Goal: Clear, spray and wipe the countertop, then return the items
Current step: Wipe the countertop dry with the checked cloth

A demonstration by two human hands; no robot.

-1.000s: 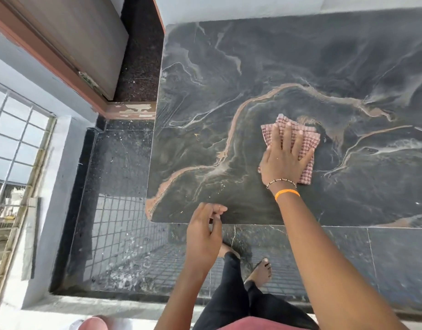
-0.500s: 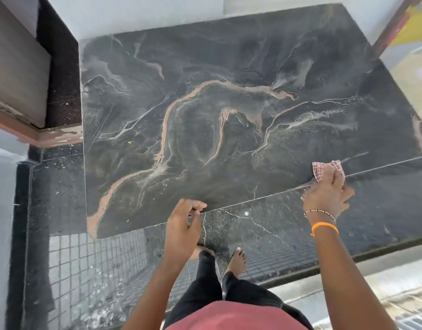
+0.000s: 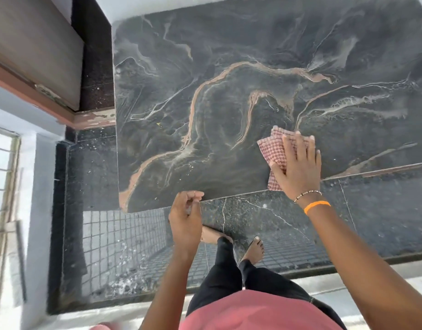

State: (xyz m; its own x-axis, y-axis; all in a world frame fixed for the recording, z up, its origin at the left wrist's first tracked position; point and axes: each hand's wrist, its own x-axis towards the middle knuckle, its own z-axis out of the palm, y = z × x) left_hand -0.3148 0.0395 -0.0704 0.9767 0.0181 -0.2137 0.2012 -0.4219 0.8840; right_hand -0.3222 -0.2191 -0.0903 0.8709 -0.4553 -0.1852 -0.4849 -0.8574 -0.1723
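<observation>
Checked cloth (image 3: 274, 151) flat under right hand (image 3: 298, 165), on countertop (image 3: 205, 115) near front edge

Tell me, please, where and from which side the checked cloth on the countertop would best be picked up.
Probably by its far-left corner, coming from above and the left. The checked cloth lies flat on the countertop, the right hand presses its right part with straight fingers, and that corner is bare.

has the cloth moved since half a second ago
Yes. The cloth under the right hand was at the countertop's front edge; it now lies further in on the slab, nearer the tan vein.
</observation>
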